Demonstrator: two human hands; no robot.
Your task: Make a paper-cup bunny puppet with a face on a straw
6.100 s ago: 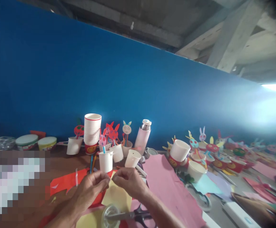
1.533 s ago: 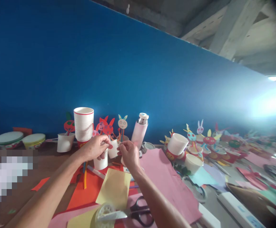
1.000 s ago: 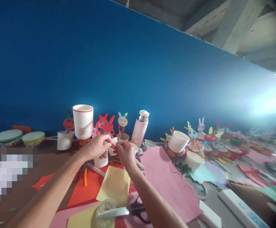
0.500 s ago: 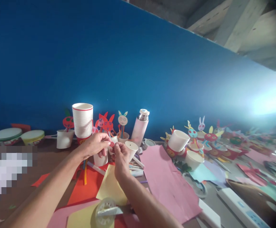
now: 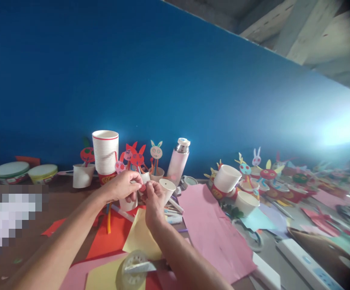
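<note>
A small red piece (image 5: 143, 187), perhaps paper, is pinched between the fingertips of both my hands over the table. My left hand (image 5: 122, 186) closes on its left side and my right hand (image 5: 155, 201) on its right. Behind the left fingers stands a white paper cup (image 5: 128, 205), partly hidden. Another white cup (image 5: 167, 189) with a small hole in its base lies just beyond my right hand. Red paper rabbit heads (image 5: 137, 158) on stems rise from cups behind the hands. Below them lie yellow paper (image 5: 140, 237) and red paper (image 5: 107, 237).
A tall stack of paper cups (image 5: 105, 152) stands back left and a pink flask (image 5: 178, 161) at back centre. Pink paper (image 5: 214, 233) lies to the right, near a power strip (image 5: 304, 259). A tape roll (image 5: 134, 257) with a blade across it is in front.
My fingertips have drawn slightly closer around the red piece, which has shifted a little. Otherwise the view has moved only slightly.
</note>
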